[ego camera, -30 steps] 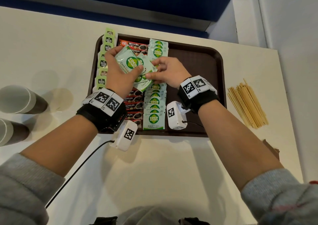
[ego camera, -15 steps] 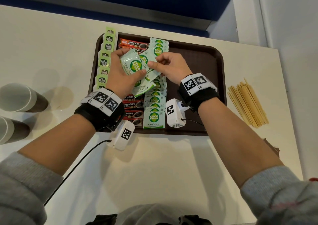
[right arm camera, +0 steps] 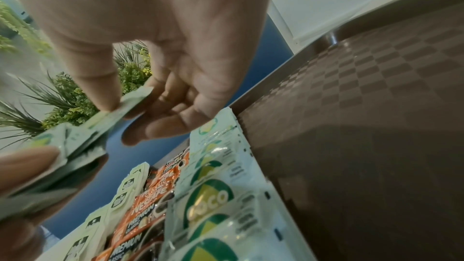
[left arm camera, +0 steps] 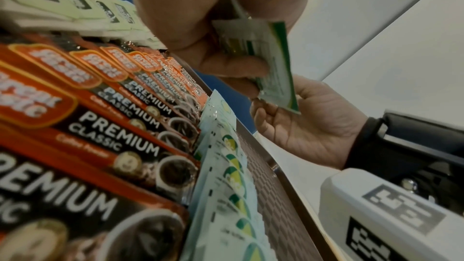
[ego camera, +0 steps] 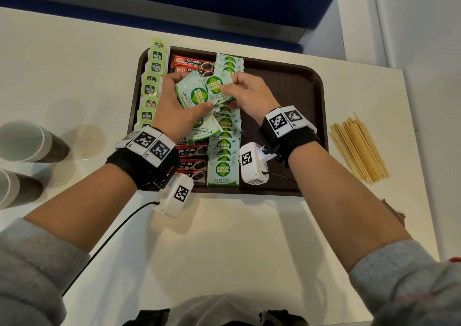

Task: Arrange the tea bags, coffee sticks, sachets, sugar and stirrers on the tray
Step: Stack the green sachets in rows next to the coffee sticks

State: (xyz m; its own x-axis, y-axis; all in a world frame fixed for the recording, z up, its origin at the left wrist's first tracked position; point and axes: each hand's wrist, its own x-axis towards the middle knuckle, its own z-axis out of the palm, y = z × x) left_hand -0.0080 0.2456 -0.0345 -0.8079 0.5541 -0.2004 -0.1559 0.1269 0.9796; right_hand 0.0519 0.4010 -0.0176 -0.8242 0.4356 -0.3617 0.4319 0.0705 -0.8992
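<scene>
While both hands work above the middle of the dark brown plastic tray [ego camera: 287, 96], the left hand [ego camera: 174, 108] grasps a fanned bundle of pale green coco sugar sachets [ego camera: 193, 96], thumb across their faces and fingers curled behind. The right hand [ego camera: 247, 96] pinches the top sachet of that bundle [ego camera: 217, 86] between thumb and forefinger; its remaining fingers are loosely curled. The bundle is held clear of the tray surface, just above the sugar row.

Tray contents, left to right: a column of light green tea bag packets [ego camera: 152, 88] along the left rim, the farthest overlapping the rim; a column of red and black coffee sticks [ego camera: 192, 153], overlapped like shingles; a column of laid sugar sachets [ego camera: 223, 168] touching the coffee sticks. The right half of the tray is bare.

On the white tabletop [ego camera: 224, 246], a loose pile of wooden stirrers [ego camera: 359, 148] lies right of the tray, apart from it. Two paper cups [ego camera: 27, 141] stand well left.
</scene>
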